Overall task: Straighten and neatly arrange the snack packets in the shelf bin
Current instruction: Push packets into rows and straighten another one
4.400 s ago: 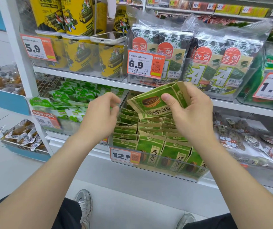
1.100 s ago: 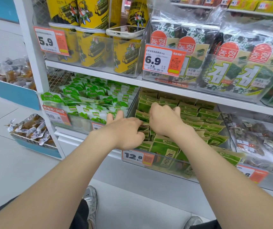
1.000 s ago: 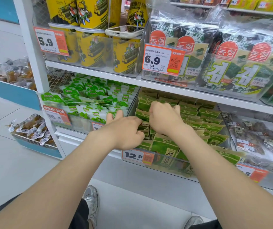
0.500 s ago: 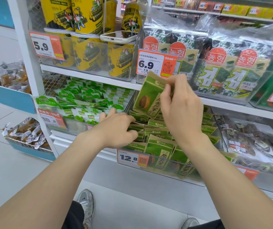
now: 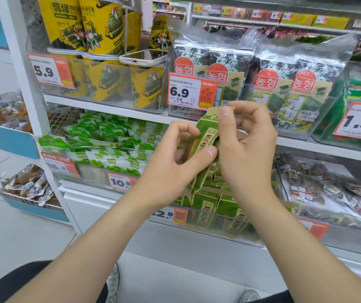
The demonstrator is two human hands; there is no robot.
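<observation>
I find the green packet (image 5: pixel 205 136) held at 12 o'clock of the shelf bin (image 5: pixel 210 213): right grip (image 5: pixel 247 154) pinches its top, left grip (image 5: pixel 168 169) clamps its side, likely to flatten it.

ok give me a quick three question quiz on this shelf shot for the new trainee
1. True or false: only the right hand holds the packet.
2. The phone lies on: A the yellow tubs; B the floor; C a price tag.
3. Is the held packet inside the bin or above it?
Key: 1 false, the left hand pinches it too. 2 A. 3 above it.
</observation>
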